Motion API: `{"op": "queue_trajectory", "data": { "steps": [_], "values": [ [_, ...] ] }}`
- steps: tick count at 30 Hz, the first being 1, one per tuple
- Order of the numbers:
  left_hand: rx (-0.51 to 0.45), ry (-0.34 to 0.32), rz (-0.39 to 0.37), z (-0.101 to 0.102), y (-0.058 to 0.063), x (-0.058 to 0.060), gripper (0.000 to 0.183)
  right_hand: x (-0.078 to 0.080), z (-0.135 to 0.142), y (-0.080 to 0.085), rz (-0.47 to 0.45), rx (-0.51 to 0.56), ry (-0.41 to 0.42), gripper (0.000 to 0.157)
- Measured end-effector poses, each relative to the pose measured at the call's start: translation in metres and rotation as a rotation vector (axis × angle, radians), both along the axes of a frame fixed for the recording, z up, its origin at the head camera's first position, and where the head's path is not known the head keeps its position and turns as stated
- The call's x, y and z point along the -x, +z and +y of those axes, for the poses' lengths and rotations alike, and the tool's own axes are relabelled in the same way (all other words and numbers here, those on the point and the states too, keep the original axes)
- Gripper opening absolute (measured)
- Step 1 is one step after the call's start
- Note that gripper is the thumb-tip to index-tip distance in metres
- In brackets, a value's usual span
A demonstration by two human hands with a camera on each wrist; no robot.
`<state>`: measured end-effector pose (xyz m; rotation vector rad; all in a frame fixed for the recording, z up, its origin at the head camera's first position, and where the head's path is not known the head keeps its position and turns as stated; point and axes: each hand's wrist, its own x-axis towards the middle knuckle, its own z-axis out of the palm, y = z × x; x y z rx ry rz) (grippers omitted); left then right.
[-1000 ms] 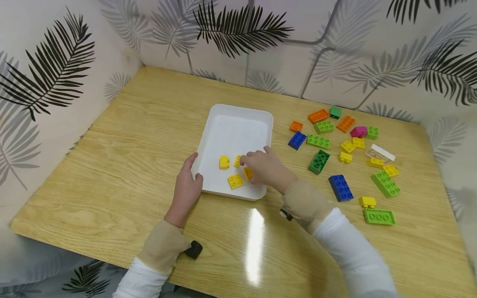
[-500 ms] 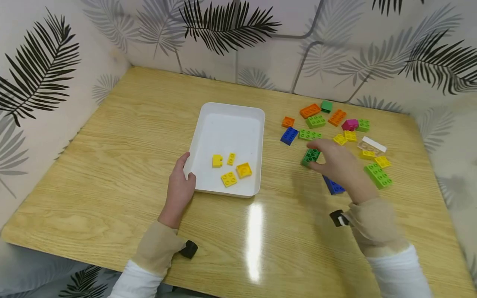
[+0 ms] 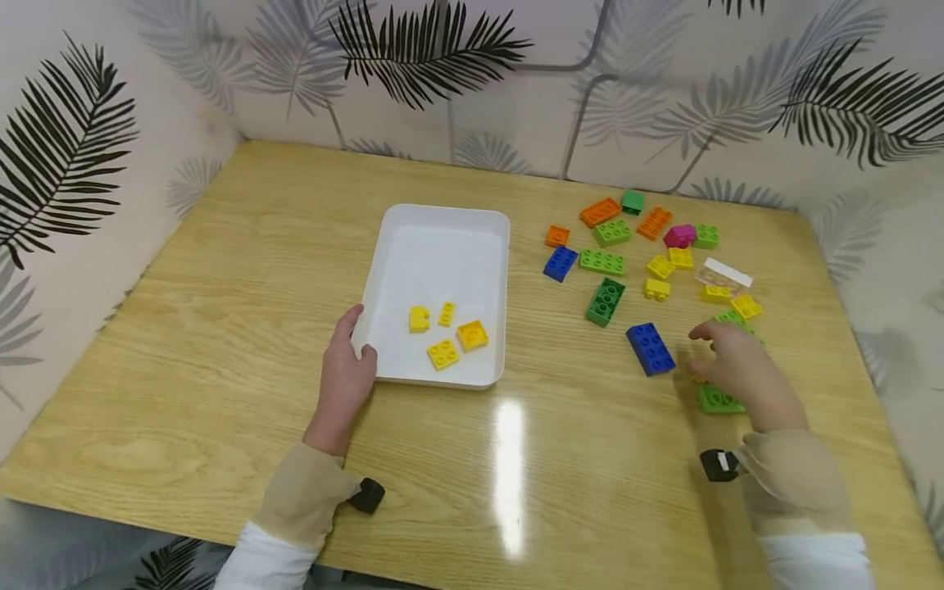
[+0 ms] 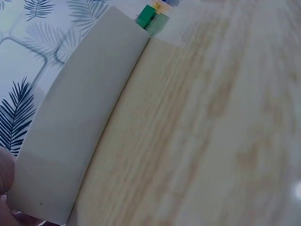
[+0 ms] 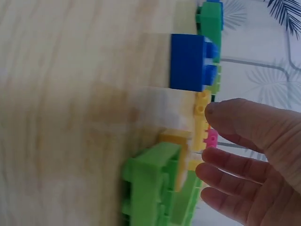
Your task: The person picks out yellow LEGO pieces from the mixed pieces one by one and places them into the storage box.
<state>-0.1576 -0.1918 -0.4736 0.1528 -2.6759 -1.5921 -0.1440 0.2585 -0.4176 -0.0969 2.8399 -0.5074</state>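
Observation:
My left hand (image 3: 345,377) grips the near left corner of a white tray (image 3: 435,246); in the left wrist view the tray's outer wall (image 4: 80,113) shows, with fingertips at its end. Yellow building bricks (image 3: 443,354) lie loose in the tray's near half. On the right, my right hand (image 3: 741,369) hovers with thumb and fingers apart, partly hiding a yellow brick and a light green brick (image 3: 719,400). The right wrist view shows that yellow brick (image 5: 176,137) behind the green one, with nothing between the fingers (image 5: 225,162).
A blue brick (image 3: 651,349) lies left of the right hand. Farther back are a dark green brick (image 3: 605,301), a pink brick (image 3: 680,236), orange bricks (image 3: 601,211), a white-topped clear brick (image 3: 724,274) and several yellow and light green ones. A patterned wall (image 3: 501,106) borders the wooden table (image 3: 221,328).
My right hand has left the tray, passed over the dark green and blue bricks, and reached the yellow brick at the right. The left hand keeps hold of the tray.

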Motion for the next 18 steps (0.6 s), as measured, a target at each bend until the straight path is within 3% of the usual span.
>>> {"op": "queue_trajectory", "data": {
  "steps": [7,18],
  "values": [
    [0.009,0.017,0.008,-0.001,-0.001,-0.001,0.054,-0.001,-0.003,-0.014,-0.016,-0.028,-0.036,0.034],
    [0.013,0.008,-0.006,0.002,0.000,-0.001,0.053,-0.003,-0.003,-0.018,0.030,0.002,-0.090,0.029]
  ]
}}
